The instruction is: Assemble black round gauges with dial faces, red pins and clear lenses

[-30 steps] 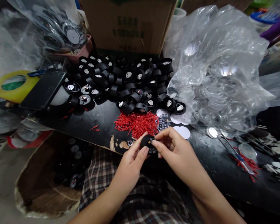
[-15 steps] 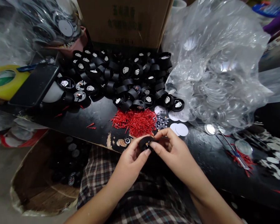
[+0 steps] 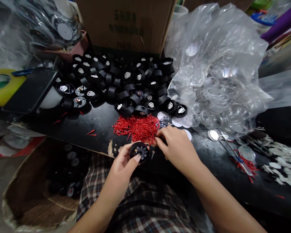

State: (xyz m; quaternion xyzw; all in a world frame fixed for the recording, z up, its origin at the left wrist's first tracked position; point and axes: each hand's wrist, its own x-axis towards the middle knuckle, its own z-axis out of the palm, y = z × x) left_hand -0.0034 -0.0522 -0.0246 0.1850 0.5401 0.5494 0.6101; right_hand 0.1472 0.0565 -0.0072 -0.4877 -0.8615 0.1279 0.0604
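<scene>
My left hand (image 3: 124,166) grips a round black gauge (image 3: 141,152) near the table's front edge. Its dark dial with white markings faces up, and my thumb lies across it. At the right edge of a heap of small red pointers (image 3: 138,128) is my right hand (image 3: 176,145), its thumb and fingertips drawn together in a pinch. Whether a pointer is between them is too small to tell. Printed dark dials (image 3: 164,122) and white discs (image 3: 180,121) lie just beyond my right fingers, partly covered by them.
Many black gauge housings (image 3: 128,87) crowd the back of the table before a cardboard box (image 3: 121,26). A plastic bag of clear lenses (image 3: 218,94) stands right, near a screwdriver (image 3: 243,165). At left are a phone (image 3: 31,90), yellow tape (image 3: 8,92) and a floor bin (image 3: 16,194) holding gauges.
My right hand has left the gauge and moved to the red pointers. My left hand has shifted slightly left, turning the dial into view. The whole view has shifted a little.
</scene>
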